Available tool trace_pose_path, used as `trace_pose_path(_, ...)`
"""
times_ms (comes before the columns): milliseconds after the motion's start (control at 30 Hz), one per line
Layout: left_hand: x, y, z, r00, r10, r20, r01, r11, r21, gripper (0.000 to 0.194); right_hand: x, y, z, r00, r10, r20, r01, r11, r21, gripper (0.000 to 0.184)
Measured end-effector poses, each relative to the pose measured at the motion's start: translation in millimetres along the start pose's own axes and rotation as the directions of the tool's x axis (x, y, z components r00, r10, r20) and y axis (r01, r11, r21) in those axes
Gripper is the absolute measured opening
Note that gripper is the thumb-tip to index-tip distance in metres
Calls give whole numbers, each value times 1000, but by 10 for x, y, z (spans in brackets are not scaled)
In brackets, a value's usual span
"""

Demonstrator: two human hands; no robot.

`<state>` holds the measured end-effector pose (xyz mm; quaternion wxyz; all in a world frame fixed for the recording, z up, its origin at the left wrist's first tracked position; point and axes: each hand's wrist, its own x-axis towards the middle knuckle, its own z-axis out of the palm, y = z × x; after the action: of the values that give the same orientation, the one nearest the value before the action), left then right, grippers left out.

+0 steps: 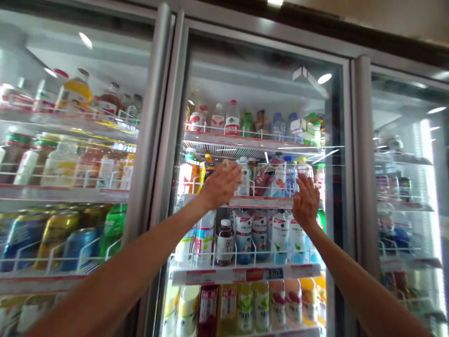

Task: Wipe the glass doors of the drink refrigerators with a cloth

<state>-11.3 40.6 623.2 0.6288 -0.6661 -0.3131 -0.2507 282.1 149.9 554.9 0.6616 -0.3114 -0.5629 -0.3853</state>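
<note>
Both my arms reach up to the glass door [259, 84] of the middle drinks cooler. My left hand [220, 185] lies flat against the glass with its fingers stretched out to the right, level with the second shelf [259, 202]. My right hand [306, 201] is pressed open on the glass further right, fingers pointing up. Neither hand holds anything. Behind the glass stand rows of bottles [277, 180] on the second shelf and more bottles [245, 236] on the shelf below.
A cooler door [70, 154] to the left shows cans and bottles on wire shelves. Another door [403, 187] stands to the right. Grey metal frames [150, 140] separate the doors. Ceiling lights reflect in the glass.
</note>
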Motion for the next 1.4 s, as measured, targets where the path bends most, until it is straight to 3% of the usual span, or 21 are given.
trace_pose_path(133, 19, -285, -36, 923, -380, -69, 382, 924, 30, 46, 1, -2, -8, 1000, 22, 9, -22, 999, 23, 42)
trace_pose_path(200, -44, -213, -22, 941, -332, -71, 333, 943, 5, 46, 8, 3, -10, 1000, 27, 7, -27, 999, 31, 42)
trace_pose_path(267, -144, -71, -11, 999, -52, -10, 52, 998, -37, 44, 12, 6, -11, 1000, 30, 2, -30, 999, 37, 42)
trace_pose_path(333, -219, -11, -13, 987, 154, 35, -151, 986, -72, 42, 13, 2, -12, 999, 34, -3, -33, 999, 39, 42)
trace_pose_path(367, -234, -30, -19, 991, 129, 31, -127, 990, -67, 43, 12, -3, -12, 999, 35, -4, -34, 999, 36, 42)
trace_pose_path(433, -228, -102, -25, 985, -172, -36, 171, 985, -20, 44, 8, -16, -10, 999, 37, -6, -37, 999, 23, 43)
trace_pose_path(500, -213, -104, -13, 908, -406, -105, 408, 913, -3, 48, 2, -29, -8, 999, 39, -10, -38, 999, 9, 44)
trace_pose_path(567, -216, 20, 18, 939, -332, -94, 332, 943, -17, 49, -4, -38, -7, 999, 36, -16, -36, 999, 4, 44)
trace_pose_path(633, -223, 175, 51, 997, -68, -37, 66, 996, -54, 48, -9, -41, -7, 999, 30, -20, -30, 1000, 4, 44)
trace_pose_path(700, -198, 236, 70, 999, 28, -20, -29, 997, -77, 47, -12, -43, -8, 999, 26, -27, -26, 1000, 6, 44)
trace_pose_path(800, -106, 184, 67, 961, -269, -70, 266, 963, -48, 47, -13, -46, -11, 999, 29, -32, -28, 1000, 12, 44)
trace_pose_path(867, -66, 218, 69, 936, -345, -69, 343, 939, -41, 47, -11, -49, -12, 999, 39, -28, -38, 999, 13, 44)
trace_pose_path(933, -66, 344, 81, 991, -131, 3, 130, 989, -73, 45, -9, -51, -11, 999, 43, -26, -43, 999, 12, 44)
trace_pose_path(1033, -64, 467, 102, 973, 222, 59, -212, 967, -145, 42, -11, -48, -7, 999, 42, -32, -42, 999, 8, 43)
trace_pose_path(1067, -40, 450, 110, 979, 201, 41, -194, 971, -141, 42, -12, -46, -6, 999, 44, -33, -44, 999, 7, 43)
trace_pose_path(1133, 40, 371, 131, 998, -48, -33, 45, 993, -109, 44, -16, -39, -1, 997, 60, -38, -60, 998, -3, 43)
trace_pose_path(1200, 113, 352, 165, 953, -287, -99, 278, 956, -96, 47, -19, -31, 4, 994, 94, -60, -95, 995, -9, 44)
trace_pose_path(1233, 128, 396, 185, 947, -300, -113, 290, 952, -96, 47, -19, -27, 7, 991, 110, -73, -111, 994, -7, 44)
trace_pose_path(1300, 116, 562, 223, 992, -72, -105, 61, 993, -106, 45, -20, -20, 12, 987, 133, -94, -133, 991, 6, 44)
trace_pose_path(1367, 100, 714, 239, 964, 255, -73, -262, 957, -127, 40, -21, -15, 13, 985, 141, -97, -140, 990, 20, 44)
trace_pose_path(1400, 116, 741, 238, 943, 329, -56, -333, 933, -138, 39, -23, -14, 13, 985, 145, -93, -143, 989, 24, 43)
